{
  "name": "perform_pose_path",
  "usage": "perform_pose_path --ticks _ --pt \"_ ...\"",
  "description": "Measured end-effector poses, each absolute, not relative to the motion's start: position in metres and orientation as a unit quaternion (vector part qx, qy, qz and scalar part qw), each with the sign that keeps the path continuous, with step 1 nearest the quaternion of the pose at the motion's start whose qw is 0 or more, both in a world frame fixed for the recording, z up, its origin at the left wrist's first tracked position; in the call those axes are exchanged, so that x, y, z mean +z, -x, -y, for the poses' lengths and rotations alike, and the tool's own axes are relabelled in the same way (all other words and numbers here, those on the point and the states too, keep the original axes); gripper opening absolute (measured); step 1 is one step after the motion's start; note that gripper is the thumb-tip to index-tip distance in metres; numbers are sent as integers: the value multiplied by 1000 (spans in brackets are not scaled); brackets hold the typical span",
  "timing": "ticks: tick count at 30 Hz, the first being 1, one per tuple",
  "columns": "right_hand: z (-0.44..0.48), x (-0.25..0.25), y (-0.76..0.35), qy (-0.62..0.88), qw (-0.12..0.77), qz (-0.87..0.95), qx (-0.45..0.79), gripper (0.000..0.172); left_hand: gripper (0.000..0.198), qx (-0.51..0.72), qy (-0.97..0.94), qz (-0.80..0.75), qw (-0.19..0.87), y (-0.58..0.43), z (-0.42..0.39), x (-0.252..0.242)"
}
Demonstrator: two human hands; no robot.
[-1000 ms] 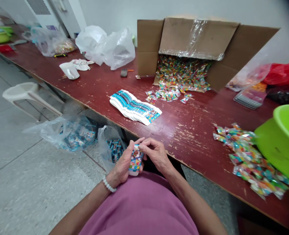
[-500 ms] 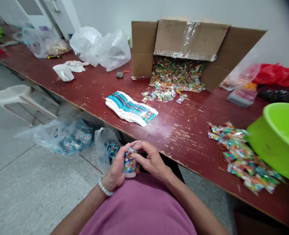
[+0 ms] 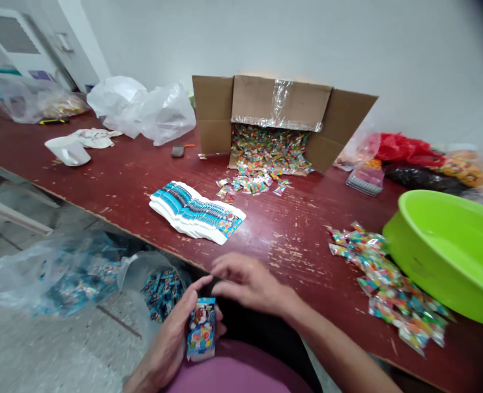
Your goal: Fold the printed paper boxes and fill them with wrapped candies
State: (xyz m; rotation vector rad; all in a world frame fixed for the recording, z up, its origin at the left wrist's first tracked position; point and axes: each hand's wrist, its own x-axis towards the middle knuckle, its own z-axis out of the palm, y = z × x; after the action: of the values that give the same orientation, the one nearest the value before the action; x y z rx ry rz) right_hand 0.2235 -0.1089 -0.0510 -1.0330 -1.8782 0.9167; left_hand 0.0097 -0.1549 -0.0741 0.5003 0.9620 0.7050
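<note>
In my left hand (image 3: 173, 333) is a small blue printed packet (image 3: 201, 332) with cartoon pictures, upright near my lap. The fingers wrap behind it and the thumb lies along its side. My right hand (image 3: 247, 281) hovers just above and right of the packet, fingers apart and nothing seen between them. On the table in front lies a fanned row of flat blue-and-white pouches (image 3: 196, 210). Below the table edge, left of my left hand, a clear plastic bag (image 3: 129, 273) holds many similar blue packets.
A cardboard box (image 3: 282, 101) spills wrapped candies (image 3: 253, 183) onto the red table (image 3: 294, 224). More candies (image 3: 388, 284) lie beside a green basin (image 3: 437, 267) at right. At left are a white mug (image 3: 68, 150), plastic bags (image 3: 143, 109) and a floor bag (image 3: 77, 273) of packets.
My right hand has come off the packet, moving up and right. My left hand still grips the packet, now lower in view. The camera view has shifted upward and to the right.
</note>
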Motion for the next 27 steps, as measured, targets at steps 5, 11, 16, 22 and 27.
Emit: perform_pose_path --ticks 5,11,16,22,27 --pt "-13 -49 -335 706 298 637 86 32 66 336 -206 -504 768 6 151 -93" --pt "-67 -93 -389 745 255 613 62 39 64 241 -345 -590 689 52 129 -93" --pt "-49 -112 -379 736 287 610 57 24 58 23 -464 -535 705 101 109 -98" --pt "-10 -91 -368 731 394 553 72 26 45 -26 -480 -440 759 106 103 -96" --pt "58 -63 -314 628 532 459 335 35 47 145 -424 -466 763 57 106 -66"
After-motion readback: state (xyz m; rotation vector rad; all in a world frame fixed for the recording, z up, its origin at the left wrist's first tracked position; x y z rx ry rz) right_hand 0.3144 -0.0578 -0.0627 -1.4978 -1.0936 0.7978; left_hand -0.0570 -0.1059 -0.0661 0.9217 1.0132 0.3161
